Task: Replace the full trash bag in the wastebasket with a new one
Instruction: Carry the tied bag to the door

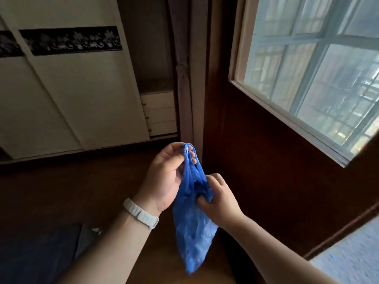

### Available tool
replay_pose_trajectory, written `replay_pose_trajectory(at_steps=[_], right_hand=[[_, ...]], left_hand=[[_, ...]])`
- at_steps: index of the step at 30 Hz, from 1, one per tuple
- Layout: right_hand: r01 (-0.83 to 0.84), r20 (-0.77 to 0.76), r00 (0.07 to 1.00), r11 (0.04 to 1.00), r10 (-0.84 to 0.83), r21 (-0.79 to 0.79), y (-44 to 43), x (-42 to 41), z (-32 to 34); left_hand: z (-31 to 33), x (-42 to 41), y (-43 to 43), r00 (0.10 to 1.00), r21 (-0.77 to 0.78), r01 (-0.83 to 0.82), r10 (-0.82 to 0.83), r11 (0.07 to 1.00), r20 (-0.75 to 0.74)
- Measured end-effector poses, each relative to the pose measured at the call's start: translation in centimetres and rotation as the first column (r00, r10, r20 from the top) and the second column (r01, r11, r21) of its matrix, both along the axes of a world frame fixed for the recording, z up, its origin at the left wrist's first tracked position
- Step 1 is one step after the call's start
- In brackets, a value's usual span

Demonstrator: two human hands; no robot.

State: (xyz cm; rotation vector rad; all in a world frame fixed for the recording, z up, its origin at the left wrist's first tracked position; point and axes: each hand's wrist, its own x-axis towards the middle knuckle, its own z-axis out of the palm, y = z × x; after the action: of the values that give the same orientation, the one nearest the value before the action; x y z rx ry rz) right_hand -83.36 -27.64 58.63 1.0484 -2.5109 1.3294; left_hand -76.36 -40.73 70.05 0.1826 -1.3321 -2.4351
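Presently, left hand pinches the blue trash bag handles; right hand grasps below that grip; wastebasket unseen, lining outstanding.

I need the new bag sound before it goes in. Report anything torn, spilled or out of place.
Nothing stands out. The blue bag hangs bunched and unopened, with no tear showing. The left hand pinches its handles, and the right hand grips its middle.
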Motion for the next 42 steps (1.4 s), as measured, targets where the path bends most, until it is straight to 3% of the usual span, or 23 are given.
replay_pose_trajectory(at_steps=[6, 20, 34, 42], right_hand=[[-0.033, -0.075, 0.996, 0.996, 0.039, 0.086, -8.8, -6.0, 0.9], [-0.091, -0.013, 0.996, 0.991, 0.093, 0.096, -22.4, -18.2, -1.2], [-0.376, 0.074, 0.925, 0.925, 0.372, 0.058, -39.8, -40.2, -1.5], [-0.547, 0.065, 0.837, 0.836, 0.544, 0.036, -50.1, -45.3, -1.1]], left_hand=[[0.3, -4.8, -10.0, 0.999, 0.006, -0.041, 0.041, 0.999, -0.012], [-2.3, -16.2, -24.0, 0.994, -0.009, -0.100, 0.100, 0.995, 0.037], [-1.5, -34.8, -38.0, 0.921, -0.073, -0.373, 0.379, 0.925, 0.096], [-0.2, -38.4, -46.0, 0.864, -0.134, -0.481, 0.494, 0.866, 0.092]])
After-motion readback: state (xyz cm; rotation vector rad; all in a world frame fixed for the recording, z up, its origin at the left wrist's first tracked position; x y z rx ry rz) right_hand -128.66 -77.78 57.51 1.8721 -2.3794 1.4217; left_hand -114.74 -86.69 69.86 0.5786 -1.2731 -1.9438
